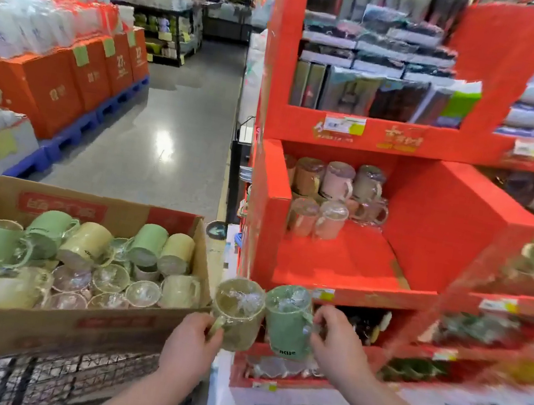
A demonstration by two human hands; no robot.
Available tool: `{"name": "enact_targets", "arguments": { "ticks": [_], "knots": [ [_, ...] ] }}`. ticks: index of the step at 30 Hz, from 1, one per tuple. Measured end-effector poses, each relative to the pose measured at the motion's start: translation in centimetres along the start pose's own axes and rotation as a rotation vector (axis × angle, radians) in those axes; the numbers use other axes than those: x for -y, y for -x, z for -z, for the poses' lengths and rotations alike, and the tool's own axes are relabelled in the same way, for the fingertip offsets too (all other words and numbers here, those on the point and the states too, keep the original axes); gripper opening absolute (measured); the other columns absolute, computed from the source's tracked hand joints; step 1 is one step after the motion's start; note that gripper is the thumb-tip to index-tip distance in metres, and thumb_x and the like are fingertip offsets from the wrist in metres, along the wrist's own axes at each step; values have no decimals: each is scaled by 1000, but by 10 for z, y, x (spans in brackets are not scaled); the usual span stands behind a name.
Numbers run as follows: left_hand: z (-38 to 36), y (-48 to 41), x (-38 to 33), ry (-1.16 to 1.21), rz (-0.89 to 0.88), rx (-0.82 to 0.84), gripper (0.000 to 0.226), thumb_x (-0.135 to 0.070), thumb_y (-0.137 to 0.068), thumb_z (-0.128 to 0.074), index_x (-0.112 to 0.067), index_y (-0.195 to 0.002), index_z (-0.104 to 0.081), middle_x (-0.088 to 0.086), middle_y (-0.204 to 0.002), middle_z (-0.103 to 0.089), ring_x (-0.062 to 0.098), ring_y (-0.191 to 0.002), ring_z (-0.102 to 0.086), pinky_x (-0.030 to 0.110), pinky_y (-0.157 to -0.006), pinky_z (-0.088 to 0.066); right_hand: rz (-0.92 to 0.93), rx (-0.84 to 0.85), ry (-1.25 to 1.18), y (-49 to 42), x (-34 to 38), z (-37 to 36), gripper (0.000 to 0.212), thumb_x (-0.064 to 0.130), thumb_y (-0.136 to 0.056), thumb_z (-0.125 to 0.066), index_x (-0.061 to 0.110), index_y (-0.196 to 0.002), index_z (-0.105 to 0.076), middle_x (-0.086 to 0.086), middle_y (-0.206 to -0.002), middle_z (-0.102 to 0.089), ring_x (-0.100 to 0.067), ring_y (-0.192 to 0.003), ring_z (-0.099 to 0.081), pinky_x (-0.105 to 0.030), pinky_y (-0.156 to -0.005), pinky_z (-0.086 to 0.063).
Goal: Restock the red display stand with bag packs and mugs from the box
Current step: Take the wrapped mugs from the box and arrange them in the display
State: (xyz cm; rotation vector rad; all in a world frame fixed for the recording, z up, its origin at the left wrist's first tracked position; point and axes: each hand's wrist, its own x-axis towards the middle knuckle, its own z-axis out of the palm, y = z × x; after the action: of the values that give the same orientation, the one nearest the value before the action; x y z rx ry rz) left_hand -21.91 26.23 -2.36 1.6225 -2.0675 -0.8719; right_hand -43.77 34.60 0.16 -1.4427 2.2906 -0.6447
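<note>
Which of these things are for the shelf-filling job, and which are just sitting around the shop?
For the job: left hand gripping the yellow mug; right hand gripping the green mug; box; red stand; bag packs on its top shelf.
Just there: orange boxes; blue pallet; far shelves.

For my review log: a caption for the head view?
Left hand holds a yellow mug, right hand a green mug, beside the box, at the red display stand.

Yellow mug (237,312), green mug (287,323) in hands (190,347)
</note>
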Motion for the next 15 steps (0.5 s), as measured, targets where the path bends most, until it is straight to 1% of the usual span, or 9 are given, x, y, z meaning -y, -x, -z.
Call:
{"name": "enact_targets", "arguments": {
  "ticks": [2,5,7,10,12,14,15],
  "knots": [
    [-23,6,-26,1,-24,5,22,-25,-91,-53,-9,-77,-58,2,-78,-56,20,-73,-53,30,-61,-37,-21,-33,-23,11,-28,20,8,11,-90,-50,14,-85,-44,0,-83,-47,-23,-69,-48,-34,-59,-31],
    [-57,16,-63,3,-54,20,24,-24,-91,-52,-9,-72,-56,4,-74,-56,19,-67,-51,31,-59,-35,-56,-65,-50,24,-68,49,14,11,-90,-50,17,-81,-41,2,-76,-44,-17,-59,-41,-32,-56,-30],
    [-77,21,-84,9,-71,38,24,-24,-91,-52,-8,-74,-57,5,-75,-56,17,-67,-50,31,-58,-35,-82,-88,-50,32,-90,66,17,10,-89,-52,19,-80,-40,4,-77,-44,-16,-59,-41,-32,-57,-31],
    [-100,28,-111,27,-97,37,24,-22,-91,-53,-3,-79,-60,8,-79,-59,18,-72,-52,31,-61,-37,-109,-110,-75,39,-115,86,25,8,-88,-53,23,-76,-37,6,-77,-43,-13,-60,-41,-31,-57,-33],
    [-110,32,-127,31,-115,30,24,-23,-91,-54,-3,-81,-61,9,-82,-60,17,-71,-52,27,-59,-37,-117,-121,-94,42,-129,96,23,7,-88,-52,23,-78,-39,9,-79,-42,-8,-60,-41,-25,-55,-33],
    [-116,33,-138,21,-130,32,24,-24,-92,-53,-4,-84,-62,7,-84,-61,14,-70,-50,20,-57,-35,-116,-133,-108,42,-138,104,15,7,-89,-53,18,-84,-43,11,-80,-42,-7,-61,-42,-22,-54,-33],
    [-117,32,-143,12,-136,31,24,-25,-93,-52,-5,-84,-62,6,-85,-60,13,-71,-51,19,-57,-35,-116,-139,-117,41,-141,107,14,7,-89,-53,17,-85,-44,11,-81,-43,-7,-61,-43,-22,-53,-33]
  ]
}}
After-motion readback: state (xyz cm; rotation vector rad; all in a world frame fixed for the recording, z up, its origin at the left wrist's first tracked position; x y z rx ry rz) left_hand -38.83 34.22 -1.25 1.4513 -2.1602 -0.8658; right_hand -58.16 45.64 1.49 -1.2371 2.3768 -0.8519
